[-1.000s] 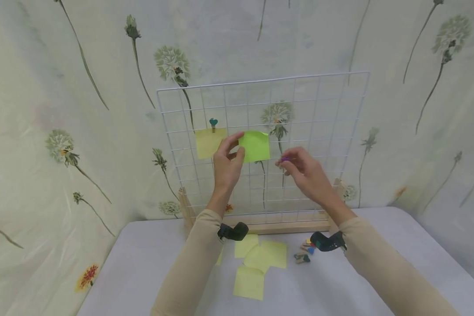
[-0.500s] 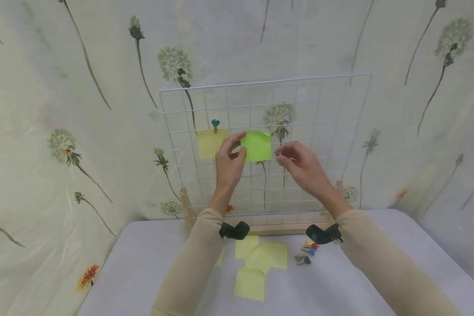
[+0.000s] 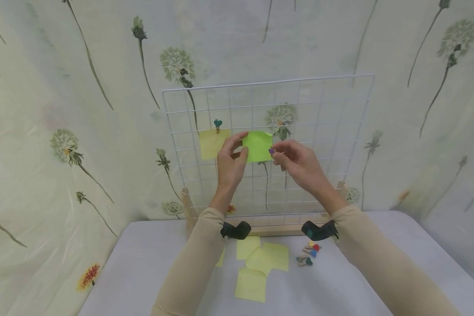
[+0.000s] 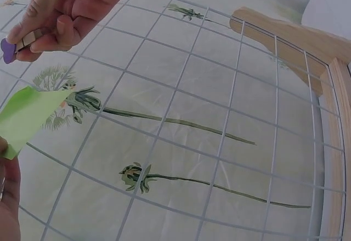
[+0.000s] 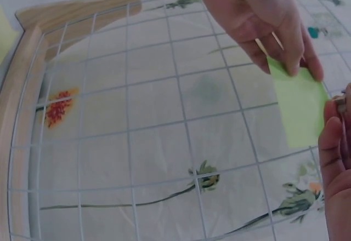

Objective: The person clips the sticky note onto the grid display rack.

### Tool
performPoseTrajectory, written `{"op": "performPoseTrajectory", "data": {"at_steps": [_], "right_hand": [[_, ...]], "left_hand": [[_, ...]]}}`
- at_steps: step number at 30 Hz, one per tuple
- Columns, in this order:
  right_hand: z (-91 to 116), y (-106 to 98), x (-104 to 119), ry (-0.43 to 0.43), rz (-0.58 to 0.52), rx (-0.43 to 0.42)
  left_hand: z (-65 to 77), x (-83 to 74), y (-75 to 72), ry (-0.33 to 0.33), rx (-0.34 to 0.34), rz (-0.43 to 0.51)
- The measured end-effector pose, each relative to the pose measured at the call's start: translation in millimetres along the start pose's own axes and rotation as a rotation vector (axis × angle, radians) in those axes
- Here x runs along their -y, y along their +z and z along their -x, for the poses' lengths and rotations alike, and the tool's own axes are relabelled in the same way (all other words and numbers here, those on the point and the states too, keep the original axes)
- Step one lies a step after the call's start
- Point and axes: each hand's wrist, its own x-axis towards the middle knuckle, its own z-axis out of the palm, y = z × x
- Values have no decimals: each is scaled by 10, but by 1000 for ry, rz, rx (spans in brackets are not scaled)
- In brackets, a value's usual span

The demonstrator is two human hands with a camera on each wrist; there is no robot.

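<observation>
My left hand (image 3: pixel 231 162) pinches the left edge of a bright green sticky note (image 3: pixel 259 146), which lies up against a white wire grid (image 3: pixel 316 114). At the note's right edge, my right hand (image 3: pixel 300 162) pinches a small wooden clothespin (image 4: pixel 30 39) topped with a purple heart (image 3: pixel 271 151). Whether the clothespin touches the note cannot be told. Left of the green note, a yellow sticky note (image 3: pixel 209 147) hangs from the grid by a clothespin with a teal heart (image 3: pixel 218 123). In the right wrist view, my left fingers (image 5: pixel 293 52) overlap the green note's upper part.
Several yellow sticky notes (image 3: pixel 250 285) lie on the white table (image 3: pixel 142 263) before the grid. To their right is a small pile of clothespins (image 3: pixel 310 252) with coloured hearts. A wooden base (image 3: pixel 280 230) supports the grid, and a flowered cloth (image 3: pixel 114 153) hangs behind.
My right hand has moved slightly left with the purple-heart clothespin, up to the green note's right edge. The left hand keeps its hold on the note.
</observation>
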Motion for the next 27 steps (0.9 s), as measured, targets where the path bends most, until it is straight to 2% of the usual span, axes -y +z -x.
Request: {"op": "performPoseTrajectory", "data": {"at_steps": [8,15,20,27], "right_hand": [[-73,25,129,37,-36,-80],[-93,25,369,21,-17,-75],[-171,10,306,5,11,-72],[-312,-12,138,-45,132,-92]], "left_hand": [[-20,15,19,1,12,18],[-17,23,24,-3,10,31],[-13,22,30,9,-5,36],[-14,32,43,27,-20,57]]}}
